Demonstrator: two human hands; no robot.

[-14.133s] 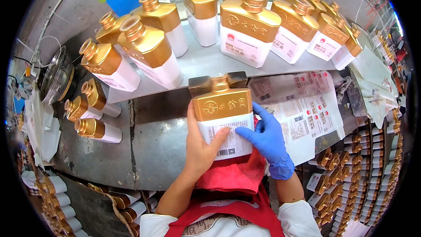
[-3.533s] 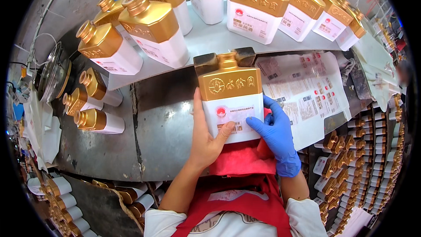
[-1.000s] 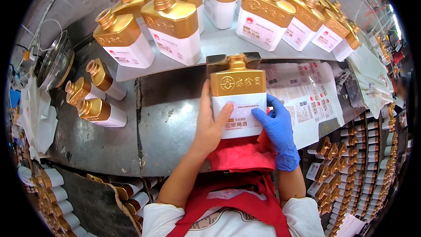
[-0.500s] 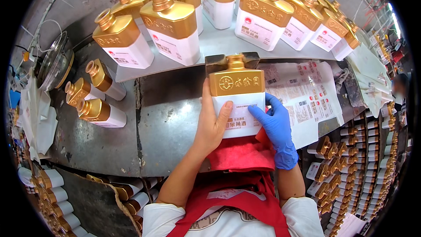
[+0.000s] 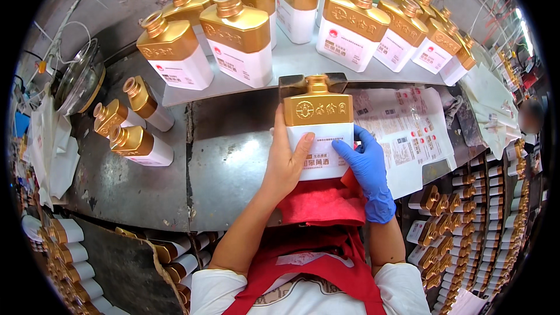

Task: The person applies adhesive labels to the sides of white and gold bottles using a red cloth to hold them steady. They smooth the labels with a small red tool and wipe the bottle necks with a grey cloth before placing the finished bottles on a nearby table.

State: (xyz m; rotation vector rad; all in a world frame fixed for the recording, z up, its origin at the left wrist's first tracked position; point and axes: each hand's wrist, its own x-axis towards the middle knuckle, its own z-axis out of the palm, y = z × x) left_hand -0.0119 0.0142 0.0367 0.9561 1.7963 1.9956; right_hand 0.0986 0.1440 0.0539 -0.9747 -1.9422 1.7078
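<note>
Between my two hands I hold a flat white bottle [image 5: 318, 116] with a gold shoulder and neck, its printed face toward me. My bare left hand [image 5: 289, 154] is closed round its left side, thumb on the front. On the other side my right hand [image 5: 368, 166], in a blue glove, grips the edge with its thumb on the white face. Behind the bottle's neck sits a dark block-like holder [image 5: 291, 84]. A red cloth [image 5: 321, 203] lies just below the bottle. To the right is a sheet of printed transfers [image 5: 402, 134] on the metal table.
Several finished-looking bottles [image 5: 239, 46] stand on a raised grey shelf [image 5: 280, 73] at the back. A few smaller bottles [image 5: 143, 143] stand on the metal table [image 5: 221, 181] at left. Rows of bottles [image 5: 466, 221] fill the lower right, and more bottles [image 5: 76, 256] line the lower left.
The view has shifted slightly, so the shelf and table appear a little further right. Both hands keep the same hold on the bottle.
</note>
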